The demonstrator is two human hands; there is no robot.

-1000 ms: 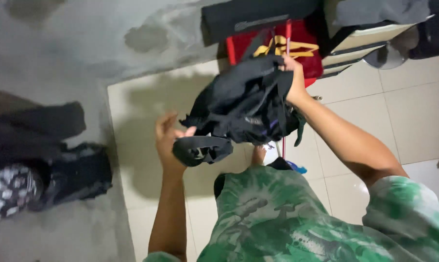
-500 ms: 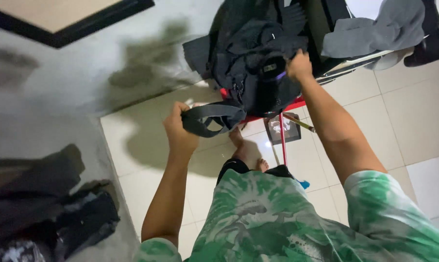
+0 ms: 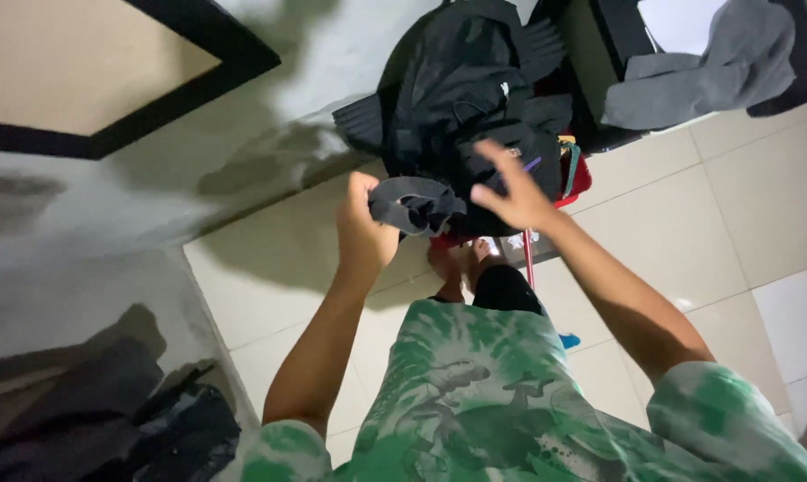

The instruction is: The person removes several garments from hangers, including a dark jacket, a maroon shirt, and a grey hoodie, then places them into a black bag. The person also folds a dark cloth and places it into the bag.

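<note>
Left hand: we see our left hand (image 3: pixel 361 234) closed in a fist around the dark grey strap (image 3: pixel 414 203), which bunches up just to the right of the knuckles.
Right hand: our right hand (image 3: pixel 513 192) is spread wide, fingers apart, palm towards the black bag (image 3: pixel 461 98); it has hold of nothing, and we cannot tell whether the fingertips touch the fabric.
Black bag: a crumpled dark heap up against the wall, above both hands; the strap seems to run back into its lower edge.
Around the bag: a red thing (image 3: pixel 580 176) shows beside and under the bag's right edge, with a teal cord (image 3: pixel 570 169) hanging along it. A thin red pole (image 3: pixel 528 261) runs down from there towards our bare feet (image 3: pixel 458 261).
What stands in the way: our right hand and forearm cover the bag's lower right part; the bag hides most of the red thing.
Further off: a grey cloth (image 3: pixel 707 67) lies draped over dark furniture at the upper right. A pile of dark clothes (image 3: pixel 145 428) lies at the lower left.
Floor: pale glossy tiles (image 3: pixel 689 232) with thin joints, shadowed beneath our arms.
Room: a grey, stained wall (image 3: pixel 109 232) on the left, carrying a dark-framed beige panel (image 3: pixel 73 67) at the upper left.
Clothing: a green tie-dye shirt (image 3: pixel 475 402) fills the bottom.
</note>
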